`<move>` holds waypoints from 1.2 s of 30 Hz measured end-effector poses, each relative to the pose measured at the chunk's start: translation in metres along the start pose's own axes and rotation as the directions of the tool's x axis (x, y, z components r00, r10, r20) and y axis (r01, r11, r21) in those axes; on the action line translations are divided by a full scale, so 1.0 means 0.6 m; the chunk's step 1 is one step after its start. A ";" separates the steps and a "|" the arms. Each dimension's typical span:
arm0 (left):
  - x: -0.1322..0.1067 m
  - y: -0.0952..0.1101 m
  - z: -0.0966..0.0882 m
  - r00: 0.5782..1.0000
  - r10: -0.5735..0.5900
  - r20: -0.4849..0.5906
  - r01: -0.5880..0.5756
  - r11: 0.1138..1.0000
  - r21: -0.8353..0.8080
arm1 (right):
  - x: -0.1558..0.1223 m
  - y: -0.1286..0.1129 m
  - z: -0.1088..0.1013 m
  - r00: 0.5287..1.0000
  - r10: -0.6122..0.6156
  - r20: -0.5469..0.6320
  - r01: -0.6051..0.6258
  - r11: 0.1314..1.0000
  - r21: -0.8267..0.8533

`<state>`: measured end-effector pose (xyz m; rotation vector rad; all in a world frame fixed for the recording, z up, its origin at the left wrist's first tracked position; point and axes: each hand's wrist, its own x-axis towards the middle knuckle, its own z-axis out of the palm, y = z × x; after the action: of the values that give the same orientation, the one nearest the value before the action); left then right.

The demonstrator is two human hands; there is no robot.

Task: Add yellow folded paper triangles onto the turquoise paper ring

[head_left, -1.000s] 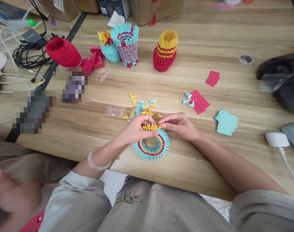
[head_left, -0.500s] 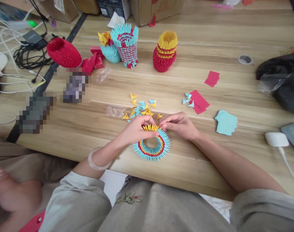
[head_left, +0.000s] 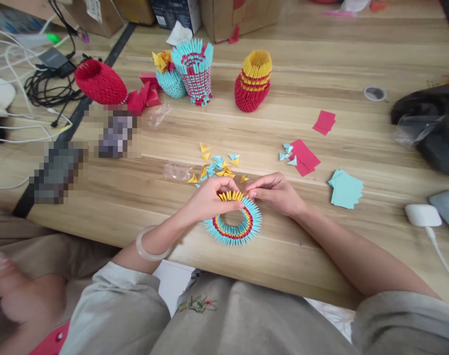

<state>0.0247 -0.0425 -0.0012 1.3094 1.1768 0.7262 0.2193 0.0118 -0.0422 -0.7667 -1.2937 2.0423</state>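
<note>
A ring of folded paper pieces (head_left: 252, 224), light blue outside with red and yellow rows within, lies near the table's front edge. My left hand (head_left: 217, 198) grips its upper left side, thumb across the opening and fingers behind the yellow points. At the ring's upper right, my right hand (head_left: 270, 193) pinches a yellow paper piece, mostly hidden by the fingertips, against the rim. Just beyond my hands is a loose pile of yellow and blue folded triangles (head_left: 224, 170). A few blue triangles (head_left: 288, 155) lie beside red paper sheets (head_left: 305, 159).
Finished paper vases stand at the back: a blue-and-red one (head_left: 196, 79), a red-and-yellow one (head_left: 252, 81) and a red one (head_left: 102, 84). Light blue sheets (head_left: 346, 189) and a tape roll (head_left: 374, 93) lie right. Another person's hand (head_left: 28, 296) is at lower left.
The whole view has shifted slightly. Both hands keep nearly the same hold on the ring, the right fingertips still pinching at its upper right rim.
</note>
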 end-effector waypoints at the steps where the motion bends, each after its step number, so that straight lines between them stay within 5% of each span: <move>1: 0.000 0.000 -0.001 1.000 0.002 0.000 -0.002 1.000 0.004 | 0.000 0.000 0.000 1.000 0.000 -0.006 0.000 1.000 -0.001; 11: -0.001 -0.005 -0.002 1.000 -0.011 -0.016 0.012 0.997 0.072 | -0.009 -0.005 0.009 0.985 -0.166 -0.041 0.158 0.976 -0.149; 22: 0.001 -0.003 -0.003 0.998 -0.044 -0.041 0.044 0.999 0.001 | 0.000 0.000 0.006 0.998 0.014 -0.066 -0.015 1.000 -0.007; 32: -0.012 0.015 -0.025 0.994 0.038 -0.107 -0.030 0.997 0.074 | -0.003 0.001 0.020 0.987 -0.021 -0.160 0.018 1.000 -0.018; 34: -0.020 0.031 -0.039 0.918 0.109 -0.382 -0.128 0.992 -0.024 | -0.002 0.002 0.020 0.984 -0.018 -0.177 0.016 1.000 -0.011; 36: -0.024 0.044 -0.049 0.726 0.147 -0.672 -0.299 0.947 -0.117 | 0.000 0.003 0.018 0.983 -0.008 -0.183 0.007 1.000 -0.007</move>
<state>-0.0015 -0.0410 0.0318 1.0347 1.4430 1.5499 0.2111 0.0047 -0.0396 -0.9278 -1.1980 1.9130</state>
